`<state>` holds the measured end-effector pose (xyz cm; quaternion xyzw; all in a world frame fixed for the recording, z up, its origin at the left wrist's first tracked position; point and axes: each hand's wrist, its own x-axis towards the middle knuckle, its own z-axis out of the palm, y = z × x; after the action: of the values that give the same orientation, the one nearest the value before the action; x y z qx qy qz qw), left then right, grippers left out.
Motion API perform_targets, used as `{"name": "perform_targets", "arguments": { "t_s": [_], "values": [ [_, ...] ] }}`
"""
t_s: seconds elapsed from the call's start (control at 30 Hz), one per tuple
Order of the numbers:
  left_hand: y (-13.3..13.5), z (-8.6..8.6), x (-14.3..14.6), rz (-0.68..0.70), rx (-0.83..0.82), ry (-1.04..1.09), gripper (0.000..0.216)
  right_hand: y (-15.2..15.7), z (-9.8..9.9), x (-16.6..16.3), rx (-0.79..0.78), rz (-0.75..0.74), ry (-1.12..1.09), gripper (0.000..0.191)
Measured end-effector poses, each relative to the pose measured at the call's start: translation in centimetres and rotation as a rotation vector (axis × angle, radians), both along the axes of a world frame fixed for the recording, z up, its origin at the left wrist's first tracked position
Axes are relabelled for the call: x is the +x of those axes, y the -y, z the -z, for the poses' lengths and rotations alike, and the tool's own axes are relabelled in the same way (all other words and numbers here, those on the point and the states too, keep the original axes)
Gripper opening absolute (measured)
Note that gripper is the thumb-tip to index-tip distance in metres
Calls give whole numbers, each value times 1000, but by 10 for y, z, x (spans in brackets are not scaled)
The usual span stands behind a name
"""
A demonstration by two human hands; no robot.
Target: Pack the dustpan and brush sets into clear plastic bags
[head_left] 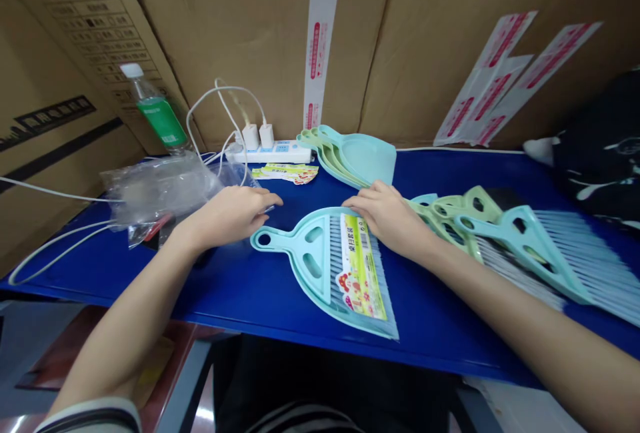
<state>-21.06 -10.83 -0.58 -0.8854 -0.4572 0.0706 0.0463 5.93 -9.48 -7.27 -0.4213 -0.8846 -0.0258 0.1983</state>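
Observation:
A light blue dustpan (306,256) lies on the blue table with a matching brush (386,286) nested in it. Across the bristles is a yellow-green printed card label (363,266). My right hand (387,216) is closed at the far edge of the set, its fingers on the dustpan rim near the label's top; the thumb is hidden. Left of the dustpan handle, my left hand (235,216) is closed in a pinch. A small shiny bit shows at its fingertips, too small to name. Clear plastic bags (160,183) lie beside that hand.
Nested dustpans (370,156) stand at the back. Several green and blue brushes (530,239) are piled at right. More labels (285,173) lie before a white power strip (270,151) with cables. A bottle (160,113) stands back left; cardboard boxes (250,33) wall the rear.

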Motion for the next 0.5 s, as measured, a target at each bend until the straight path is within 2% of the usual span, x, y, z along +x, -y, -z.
{"name": "perform_targets", "arguments": {
  "t_s": [0.13,0.27,0.4,0.5],
  "values": [
    [-2,1,-3,42,-56,83,41,2,-3,5,-37,4,1,31],
    [-1,1,-3,64,-87,111,42,9,-14,12,-218,105,52,30],
    [2,1,-1,85,-156,123,42,12,-28,19,-375,111,75,29],
    [3,-1,-1,89,-200,133,44,11,-35,24,-378,97,86,30]
  ]
}}
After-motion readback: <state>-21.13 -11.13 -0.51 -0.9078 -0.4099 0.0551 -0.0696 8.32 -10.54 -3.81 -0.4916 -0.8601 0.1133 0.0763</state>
